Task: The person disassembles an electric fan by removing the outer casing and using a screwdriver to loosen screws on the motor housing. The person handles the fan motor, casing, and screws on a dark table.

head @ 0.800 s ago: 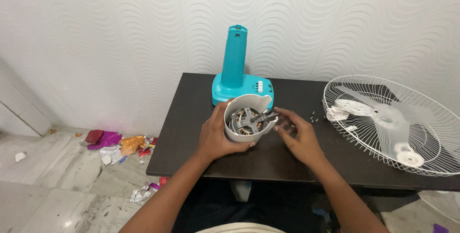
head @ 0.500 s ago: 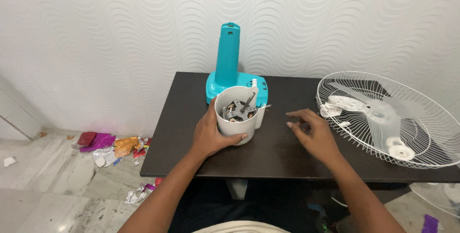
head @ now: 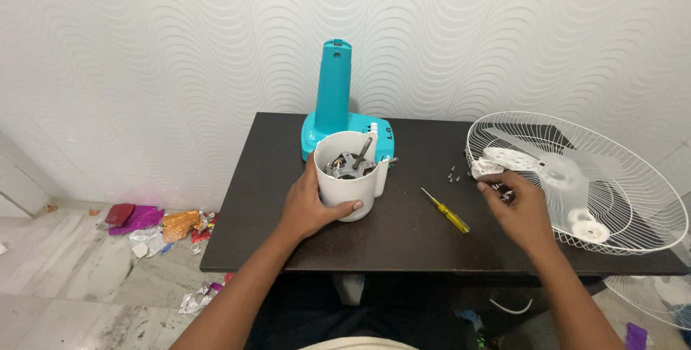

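My left hand (head: 309, 206) grips a white cup-shaped fan motor housing (head: 345, 177) standing upright on the dark table (head: 389, 238); the motor windings and shaft (head: 358, 157) show inside. My right hand (head: 520, 206) hovers palm down at the near rim of the white wire fan guard (head: 576, 177), fingers curled by small white parts (head: 489, 166); whether it holds anything I cannot tell. A yellow-handled screwdriver (head: 446, 211) lies on the table between the hands.
A teal fan stand and base (head: 335, 109) stands behind the housing by the wall. Several small screws (head: 453, 172) lie near the guard. Translucent fan blades (head: 568, 177) rest in the guard. Coloured foil scraps (head: 158, 224) litter the floor at left.
My right hand left the motor housing and moved right to the fan guard's rim. The screwdriver now lies on the table. My left hand turned the housing upright.
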